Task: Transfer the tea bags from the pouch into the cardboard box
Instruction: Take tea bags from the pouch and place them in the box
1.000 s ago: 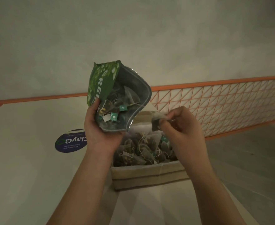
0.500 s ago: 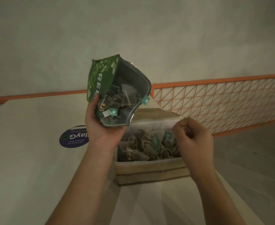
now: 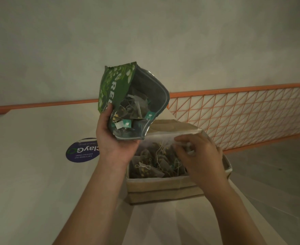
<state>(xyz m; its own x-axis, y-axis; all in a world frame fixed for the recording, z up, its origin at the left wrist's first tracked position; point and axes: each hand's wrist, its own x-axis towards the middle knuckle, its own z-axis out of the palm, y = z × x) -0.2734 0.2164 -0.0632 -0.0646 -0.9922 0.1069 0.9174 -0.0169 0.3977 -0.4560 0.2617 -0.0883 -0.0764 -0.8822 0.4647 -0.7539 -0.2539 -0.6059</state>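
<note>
Overhead, left hand (image 3: 114,138) grips glossy pouch (image 3: 120,89) above rectangular cardboard box (image 3: 163,190).

One green foil pouch (image 3: 117,89) with an open mouth is present. One shallow brown cardboard box (image 3: 163,190) stands on the one pale worktop (image 3: 30,183). Two bare hands are in view: one left hand (image 3: 113,138) and one right hand (image 3: 197,156). One round dark-blue sticker (image 3: 82,150) lies on the worktop. One orange wire-mesh panel (image 3: 243,117) runs behind. Pyramid-shaped mesh tea bags (image 3: 149,167) fill the box in a tangled heap; others sit inside the pouch. Neither group can be counted exactly.
</note>
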